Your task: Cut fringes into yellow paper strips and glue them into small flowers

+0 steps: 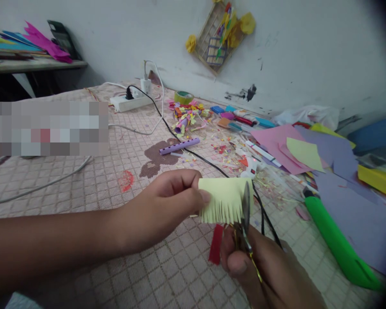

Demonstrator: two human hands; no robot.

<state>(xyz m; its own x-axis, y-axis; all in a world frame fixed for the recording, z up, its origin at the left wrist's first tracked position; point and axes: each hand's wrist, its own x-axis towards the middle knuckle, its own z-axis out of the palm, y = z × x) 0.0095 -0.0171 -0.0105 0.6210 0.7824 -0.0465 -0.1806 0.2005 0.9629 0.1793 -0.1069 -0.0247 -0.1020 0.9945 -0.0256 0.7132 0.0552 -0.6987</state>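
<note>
My left hand (180,195) pinches the left end of a pale yellow strip of paper (223,191) between thumb and fingers. Thin slits along the paper's lower edge make a fringe; its right end has none that I can make out. In my right hand (247,257) is a pair of scissors (246,210), its blades pointing up at the right part of the strip. The fingers are closed round the handles. Just left of that hand, a small red piece (216,244) shows on the cloth, partly covered by the fingers.
A purple paper tube (179,146) lies beyond my hands, near a pile of coloured paper flowers (189,113). A black cable (206,161) runs from a power strip (133,102). At right are a green cutter (341,244), purple sheets (357,214) and a white glue gun (251,167).
</note>
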